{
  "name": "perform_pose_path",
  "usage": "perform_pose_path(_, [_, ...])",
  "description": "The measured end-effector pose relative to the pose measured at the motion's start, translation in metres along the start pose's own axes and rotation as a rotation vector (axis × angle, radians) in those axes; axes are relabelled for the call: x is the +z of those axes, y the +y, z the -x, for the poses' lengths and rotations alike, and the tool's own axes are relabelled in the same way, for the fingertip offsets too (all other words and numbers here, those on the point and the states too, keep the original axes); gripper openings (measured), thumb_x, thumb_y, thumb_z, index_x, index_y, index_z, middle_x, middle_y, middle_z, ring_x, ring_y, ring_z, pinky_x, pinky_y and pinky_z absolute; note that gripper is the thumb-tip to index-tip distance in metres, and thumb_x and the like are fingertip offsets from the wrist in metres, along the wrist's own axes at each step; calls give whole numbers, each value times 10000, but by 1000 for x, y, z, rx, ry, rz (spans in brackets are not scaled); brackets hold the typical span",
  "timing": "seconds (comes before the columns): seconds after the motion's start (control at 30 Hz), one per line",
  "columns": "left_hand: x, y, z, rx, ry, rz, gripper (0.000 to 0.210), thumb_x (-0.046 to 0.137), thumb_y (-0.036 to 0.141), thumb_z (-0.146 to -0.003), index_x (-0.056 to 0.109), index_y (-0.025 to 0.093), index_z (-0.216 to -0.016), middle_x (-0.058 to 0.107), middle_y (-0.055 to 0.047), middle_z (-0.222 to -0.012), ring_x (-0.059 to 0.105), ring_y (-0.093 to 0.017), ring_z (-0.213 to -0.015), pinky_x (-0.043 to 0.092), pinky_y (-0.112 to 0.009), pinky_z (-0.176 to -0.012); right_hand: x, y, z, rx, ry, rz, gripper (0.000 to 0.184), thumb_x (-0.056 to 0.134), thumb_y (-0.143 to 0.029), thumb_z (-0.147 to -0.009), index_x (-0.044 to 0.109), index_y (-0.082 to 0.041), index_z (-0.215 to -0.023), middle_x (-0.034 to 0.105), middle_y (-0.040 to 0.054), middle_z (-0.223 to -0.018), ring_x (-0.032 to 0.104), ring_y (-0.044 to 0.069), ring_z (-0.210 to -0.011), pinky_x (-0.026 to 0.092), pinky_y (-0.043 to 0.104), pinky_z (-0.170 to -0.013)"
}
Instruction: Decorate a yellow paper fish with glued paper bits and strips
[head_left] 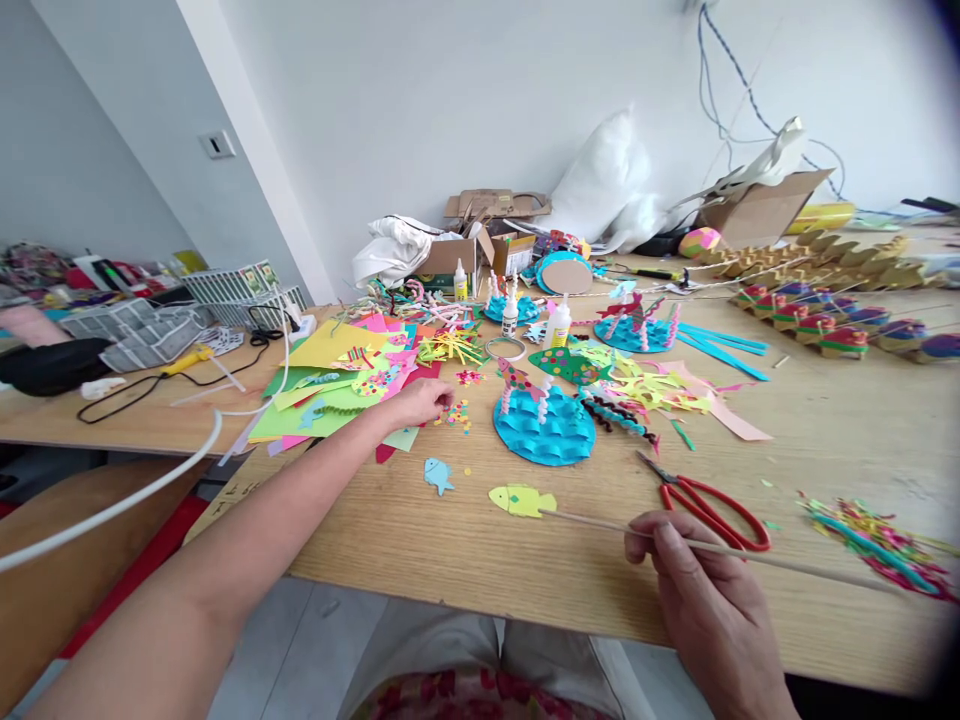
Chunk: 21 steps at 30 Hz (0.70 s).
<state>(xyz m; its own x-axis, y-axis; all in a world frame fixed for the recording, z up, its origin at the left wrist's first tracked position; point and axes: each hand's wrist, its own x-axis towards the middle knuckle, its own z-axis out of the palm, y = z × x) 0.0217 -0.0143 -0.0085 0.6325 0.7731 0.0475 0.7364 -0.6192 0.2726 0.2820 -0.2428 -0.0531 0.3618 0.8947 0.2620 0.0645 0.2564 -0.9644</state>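
My right hand [701, 590] is wrapped round a thin wooden stick [600, 522]. The stick's tip meets the tail of a yellow paper fish [517, 500] lying flat on the table. Farther off, my left hand [421, 403] is over a scatter of small coloured paper dots [456, 418], fingers curled down and pressed together; anything between them is too small to make out. A light blue paper fish [436, 476] lies nearer me, with a single yellow dot [468, 471] beside it. Red-handled scissors [712, 510] rest just beyond my right hand.
A blue wavy base [544, 430] carries a dotted paper fish on twisted supports. Glue bottles [559, 325] stand behind it. Coloured paper sheets [289, 425] pile up at left. Paper shreds [877, 545] lie at right. A white cable [150, 490] crosses the left side.
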Motion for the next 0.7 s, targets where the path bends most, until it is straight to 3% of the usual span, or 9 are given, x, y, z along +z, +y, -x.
perform_pose_path(0.23, [-7,12,9,39,-72,-46,164,473,176,-732,635,156,-720,620,4,-648,531,-120,-606,366,-200,-567,0,0,1,13,-12,-17,190,539,-370,-787,621,-198,-779,549,22,-622,496,150,-605,401,268,-557])
perform_pose_path(0.37, [-11,11,13,62,-126,-81,205,484,98,-700,657,171,-782,659,0,-778,567,-120,-720,385,-182,-641,0,-2,0,14,5,11,207,556,-392,-761,630,-199,-760,548,37,-604,502,175,-597,407,289,-536])
perform_pose_path(0.53, [-14,4,15,24,-139,-143,220,488,87,-688,662,164,-800,653,-1,-699,569,-125,-667,381,-184,-586,0,-1,0,12,11,23,215,559,-407,-752,632,-205,-753,554,35,-604,502,179,-597,407,295,-541])
perform_pose_path(0.7, [-14,1,14,41,-131,-215,203,485,85,-698,657,152,-784,650,-37,-777,567,-151,-734,388,-211,-649,0,-2,0,23,7,39,225,556,-429,-754,628,-216,-743,552,22,-601,498,175,-606,392,296,-559])
